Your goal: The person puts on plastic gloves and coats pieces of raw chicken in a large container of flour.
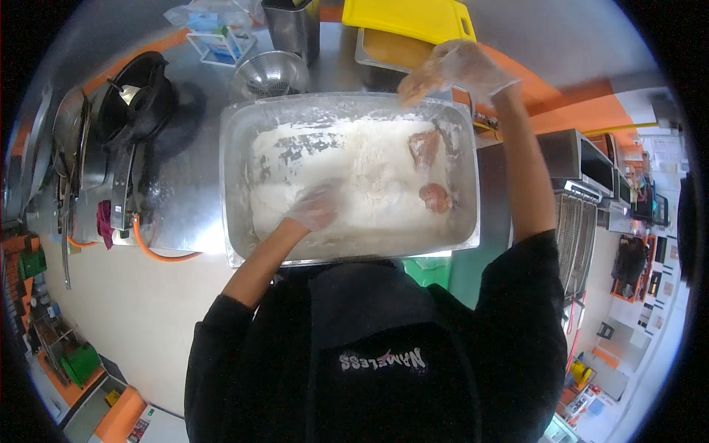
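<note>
A large metal pan [350,256] lies before me, its bottom spread with white flour [376,188]. In a clear plastic glove, my left hand [317,206] reaches down at the flour's left middle; its fingertips are blurred. My right hand [471,69], gloved too, is raised over the pan's far right corner. It grips a raw meat piece [419,83] that looks wet and hangs towards the pan's rim. Two more pieces rest on the flour at the right: a larger raw meat piece [425,149] and a smaller raw meat piece [435,198].
Behind the pan stand a metal strainer bowl [270,75], a dark upright container [292,27] and a metal container [393,49] partly covered by a yellow cutting board [407,19]. A black burner [135,105] with an orange hose [155,249] is at left. Wire fryer baskets [575,238] stand right.
</note>
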Motion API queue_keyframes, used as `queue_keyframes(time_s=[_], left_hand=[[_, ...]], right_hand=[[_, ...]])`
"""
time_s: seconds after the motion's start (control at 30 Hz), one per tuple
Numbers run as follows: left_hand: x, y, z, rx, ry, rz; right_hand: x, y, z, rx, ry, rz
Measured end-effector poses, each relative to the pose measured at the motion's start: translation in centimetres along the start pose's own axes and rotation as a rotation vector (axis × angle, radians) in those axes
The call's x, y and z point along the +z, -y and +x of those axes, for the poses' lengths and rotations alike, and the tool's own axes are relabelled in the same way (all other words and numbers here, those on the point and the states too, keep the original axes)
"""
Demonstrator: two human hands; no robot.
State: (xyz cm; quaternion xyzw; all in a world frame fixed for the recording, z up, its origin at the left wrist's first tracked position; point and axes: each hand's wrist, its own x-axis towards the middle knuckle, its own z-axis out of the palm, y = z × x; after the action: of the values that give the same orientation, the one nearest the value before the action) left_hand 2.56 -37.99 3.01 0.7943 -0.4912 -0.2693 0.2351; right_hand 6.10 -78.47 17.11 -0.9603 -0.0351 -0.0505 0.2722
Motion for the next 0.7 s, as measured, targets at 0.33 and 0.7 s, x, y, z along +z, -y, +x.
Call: queue_keyframes(time_s=[0.33, 0.7], left_hand=[[-1.4, -1.8, 1.1, -0.070, 0.118, -0.058], [-6.0, -3.0, -1.2, -0.302, 0.083, -0.202]], right_hand=[[11.0, 8.1, -8.4, 0.290, 0.079, -0.194], [11.9, 9.9, -13.5, 0.693, 0.242, 1.419]])
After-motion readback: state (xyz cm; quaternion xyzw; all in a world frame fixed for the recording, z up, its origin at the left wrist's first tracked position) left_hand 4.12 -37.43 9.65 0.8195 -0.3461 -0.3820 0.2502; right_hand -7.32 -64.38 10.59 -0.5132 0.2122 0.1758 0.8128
